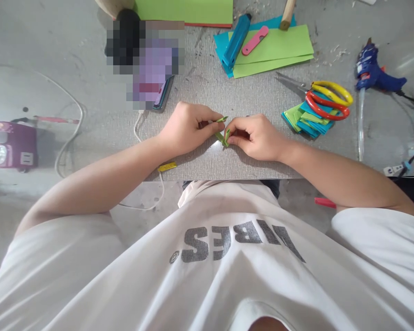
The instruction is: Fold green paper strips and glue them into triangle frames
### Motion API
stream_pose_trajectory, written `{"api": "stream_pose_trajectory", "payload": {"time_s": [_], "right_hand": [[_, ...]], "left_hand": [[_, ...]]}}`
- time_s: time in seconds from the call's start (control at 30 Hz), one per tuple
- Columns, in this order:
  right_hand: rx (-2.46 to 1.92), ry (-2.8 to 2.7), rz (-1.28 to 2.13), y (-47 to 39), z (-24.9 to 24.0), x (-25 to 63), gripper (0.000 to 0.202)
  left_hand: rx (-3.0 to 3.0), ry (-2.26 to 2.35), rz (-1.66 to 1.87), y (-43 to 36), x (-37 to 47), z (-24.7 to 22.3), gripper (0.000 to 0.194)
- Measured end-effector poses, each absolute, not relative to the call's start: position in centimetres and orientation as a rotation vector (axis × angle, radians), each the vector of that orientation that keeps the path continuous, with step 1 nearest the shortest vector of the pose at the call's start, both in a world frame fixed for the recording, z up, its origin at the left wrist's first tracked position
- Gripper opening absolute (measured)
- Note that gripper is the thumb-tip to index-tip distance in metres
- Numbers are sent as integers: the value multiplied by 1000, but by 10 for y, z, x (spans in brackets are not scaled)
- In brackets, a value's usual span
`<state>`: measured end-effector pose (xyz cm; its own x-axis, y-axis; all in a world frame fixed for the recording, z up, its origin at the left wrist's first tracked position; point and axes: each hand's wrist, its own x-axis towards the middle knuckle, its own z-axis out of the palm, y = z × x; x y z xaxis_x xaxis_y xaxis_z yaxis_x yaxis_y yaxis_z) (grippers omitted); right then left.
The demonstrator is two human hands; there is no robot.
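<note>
My left hand (191,128) and my right hand (257,137) meet over the grey table near its front edge. Between them is a small folded piece of green paper (221,137). My left thumb and fingers pinch its upper left part, and my right fingertips pinch its right end. The fingertips partly cover the folds. To the right of my right hand lies a pile of small green and blue paper pieces (308,118), with red-and-yellow-handled scissors (326,103) resting on it, blades pointing left.
Behind my hands lie green sheets (279,50), a blue cutter (237,43), a pink knife (255,40) and a phone (163,94). A blue glue gun (376,73) is at the right. At the left are a purple box (12,146) and a white cable (80,115).
</note>
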<state>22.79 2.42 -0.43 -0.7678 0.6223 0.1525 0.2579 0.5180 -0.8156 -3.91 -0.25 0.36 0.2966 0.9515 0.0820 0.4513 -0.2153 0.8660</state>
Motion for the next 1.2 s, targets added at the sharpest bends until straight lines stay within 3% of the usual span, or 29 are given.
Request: {"api": "stream_pose_trajectory", "payload": {"time_s": [0.13, 0.33, 1.2], "right_hand": [[-716, -2402, 1193, 31, 5, 239, 17], [-694, -2490, 1335, 41, 15, 247, 14], [-532, -2527, 1231, 39, 9, 240, 15]], "left_hand": [[1780, 1144, 719, -1, -42, 8, 8], [1754, 990, 522, 2, -48, 12, 20], [1673, 755, 522, 9, -46, 9, 23]]}}
